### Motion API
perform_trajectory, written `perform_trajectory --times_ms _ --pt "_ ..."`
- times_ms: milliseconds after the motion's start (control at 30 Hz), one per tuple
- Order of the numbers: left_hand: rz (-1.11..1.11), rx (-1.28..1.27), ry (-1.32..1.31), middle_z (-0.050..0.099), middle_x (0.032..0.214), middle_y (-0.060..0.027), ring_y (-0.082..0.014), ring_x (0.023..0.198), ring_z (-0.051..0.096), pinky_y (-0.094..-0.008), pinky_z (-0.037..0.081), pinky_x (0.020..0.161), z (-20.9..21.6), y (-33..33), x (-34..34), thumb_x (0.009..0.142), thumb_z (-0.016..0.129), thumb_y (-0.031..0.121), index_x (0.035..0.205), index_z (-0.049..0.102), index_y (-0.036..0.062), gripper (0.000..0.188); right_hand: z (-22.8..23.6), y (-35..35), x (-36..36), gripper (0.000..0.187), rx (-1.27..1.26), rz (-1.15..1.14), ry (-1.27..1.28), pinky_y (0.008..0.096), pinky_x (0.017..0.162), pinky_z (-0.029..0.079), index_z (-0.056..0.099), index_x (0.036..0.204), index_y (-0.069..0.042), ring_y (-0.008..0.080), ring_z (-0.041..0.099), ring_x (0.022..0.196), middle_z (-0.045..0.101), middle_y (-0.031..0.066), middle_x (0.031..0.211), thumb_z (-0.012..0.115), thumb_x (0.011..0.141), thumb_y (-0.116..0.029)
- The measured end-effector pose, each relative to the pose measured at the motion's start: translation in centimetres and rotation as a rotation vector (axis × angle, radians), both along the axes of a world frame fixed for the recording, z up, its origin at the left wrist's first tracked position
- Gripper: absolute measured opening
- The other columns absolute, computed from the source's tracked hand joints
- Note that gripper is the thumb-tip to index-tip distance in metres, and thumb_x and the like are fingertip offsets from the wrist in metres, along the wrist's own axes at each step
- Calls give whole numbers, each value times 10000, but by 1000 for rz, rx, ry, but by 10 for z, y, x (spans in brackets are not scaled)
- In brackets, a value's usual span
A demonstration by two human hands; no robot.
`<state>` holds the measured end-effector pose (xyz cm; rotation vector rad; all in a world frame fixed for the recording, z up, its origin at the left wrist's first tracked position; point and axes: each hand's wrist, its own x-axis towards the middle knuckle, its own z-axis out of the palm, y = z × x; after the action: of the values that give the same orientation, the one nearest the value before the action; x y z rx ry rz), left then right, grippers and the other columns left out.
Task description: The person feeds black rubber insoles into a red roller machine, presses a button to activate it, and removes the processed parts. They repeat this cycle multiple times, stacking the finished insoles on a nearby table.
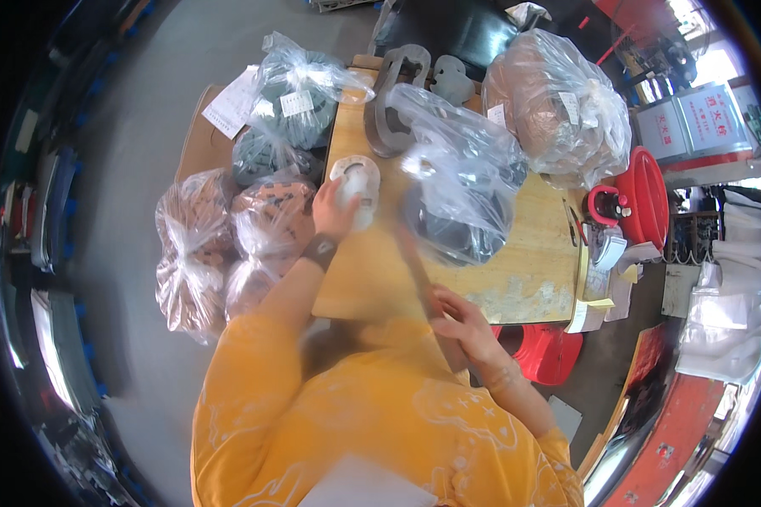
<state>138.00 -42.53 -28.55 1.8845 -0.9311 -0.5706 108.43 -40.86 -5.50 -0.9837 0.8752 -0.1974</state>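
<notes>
My left hand [334, 213] is on a white rounded part [364, 173] with a hole in its upper end, lying near the left edge of the wooden table [482, 291]; thumb and fingers grip its side. At the table's front edge, close to my body, my right hand [465, 325] is closed with bent fingers. A blurred brownish strip [416, 269] runs up from it, and I cannot make out what it is. Just beyond, a clear plastic bag [465, 160] with dark contents stands on the table.
Grey ring-shaped parts [389, 110] lie at the table's back. A big clear bag of brown pieces [545, 101] sits back right, near a red basin [647, 198] and scissors [572, 221]. Tied bags [190, 253] crowd the left side. A red stool [545, 355] is below the right edge.
</notes>
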Motion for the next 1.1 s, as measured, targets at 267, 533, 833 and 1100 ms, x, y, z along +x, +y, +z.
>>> perform_trajectory --times_ms 267,533,833,1100 --pt "140 -342 467 377 1438 -182 -283 1349 342 -378 266 1114 17 44 22 941 528 153 1408 349 -29 532 -123 -55 193 569 -952 77 499 447 987 382 548 1214 -113 346 469 1183 476 181 1268 734 728 -341" --pt "-127 -123 84 186 1517 -245 -364 1414 213 -394 223 1131 0 32 8 954 505 264 1404 381 -8 540 -135 -64 159 467 -810 287 391 480 1008 379 579 1186 -104 380 447 1227 502 133 1308 686 777 -302" --pt "-312 -232 1241 472 1337 -174 -280 1169 506 -377 428 962 31 11 13 923 587 206 1395 365 9 557 -160 93 -73 427 -471 183 696 390 1035 389 562 1281 -99 307 512 1213 541 181 1318 580 901 -292" --pt "-1647 -588 1174 581 1204 -139 -276 1100 568 -367 428 897 330 91 -266 924 593 355 1283 490 53 480 -110 357 -167 424 441 -1198 -42 335 985 434 563 1280 -28 195 545 1148 585 92 1274 504 979 -320"
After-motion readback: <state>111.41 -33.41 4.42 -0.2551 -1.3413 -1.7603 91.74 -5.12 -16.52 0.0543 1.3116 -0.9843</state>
